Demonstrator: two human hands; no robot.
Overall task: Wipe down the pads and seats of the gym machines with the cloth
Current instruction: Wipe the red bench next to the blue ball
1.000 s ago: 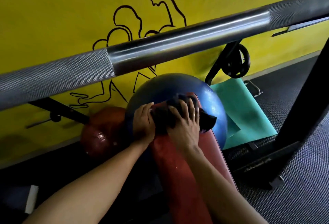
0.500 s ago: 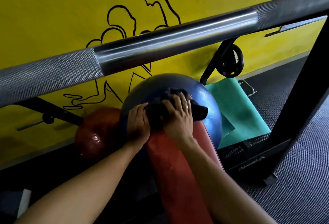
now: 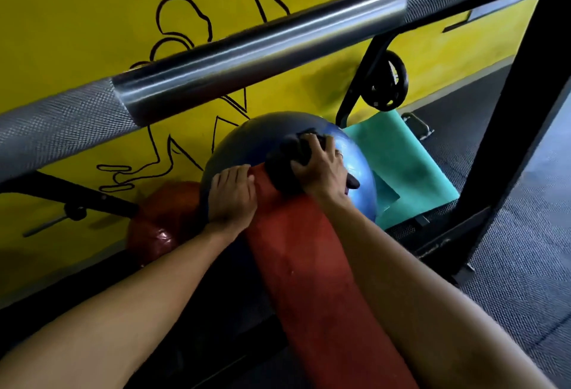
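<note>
cloth bunched under R grip, pad far end

Cannot see the far end of the red bench pad, covered by the black cloth and the right hand; near end cut by the bottom edge. Cannot follow the blurred barbell past either side edge.

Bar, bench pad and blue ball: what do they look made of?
The bar looks like steel: glossy streaked highlights mid-span, matte crosshatch knurling either side. The pad seems red vinyl or similar, faintly grained with dull sheen. The ball looks like rubber or PVC, smooth with soft glare.
</note>
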